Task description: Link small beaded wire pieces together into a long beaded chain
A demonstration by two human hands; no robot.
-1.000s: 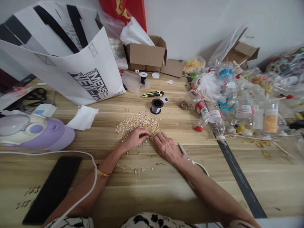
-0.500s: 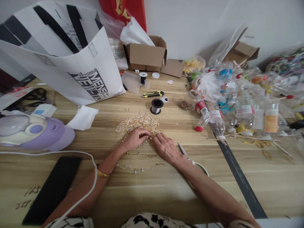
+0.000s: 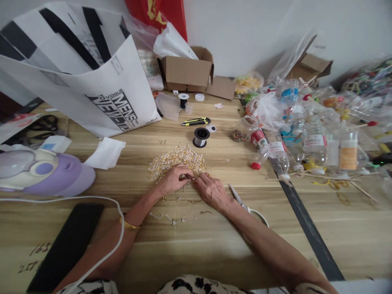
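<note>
A heap of small gold and white beaded pieces (image 3: pixel 176 158) lies in the middle of the wooden table (image 3: pixel 214 245). My left hand (image 3: pixel 173 179) rests at the heap's near edge with its fingers pinched on a small piece from it. My right hand (image 3: pixel 213 190) sits right beside it, fingers curled and touching the same spot. Between my forearms lie two thin beaded chains (image 3: pixel 174 218), one nearer the hands and one closer to me. White-handled scissors (image 3: pixel 245 204) lie partly under my right wrist.
A spool of wire (image 3: pixel 201 137) and a yellow-black utility knife (image 3: pixel 196 121) lie beyond the heap. A large white bag (image 3: pixel 92 81) and a cardboard box (image 3: pixel 187 70) stand at the back. Plastic bottles and jars (image 3: pixel 306 139) crowd the right. A purple-white device (image 3: pixel 39 173), a white cable and a black phone (image 3: pixel 65 245) sit left.
Both hands stay at the heap's near edge with only slight finger movement. The view has shifted a little.
</note>
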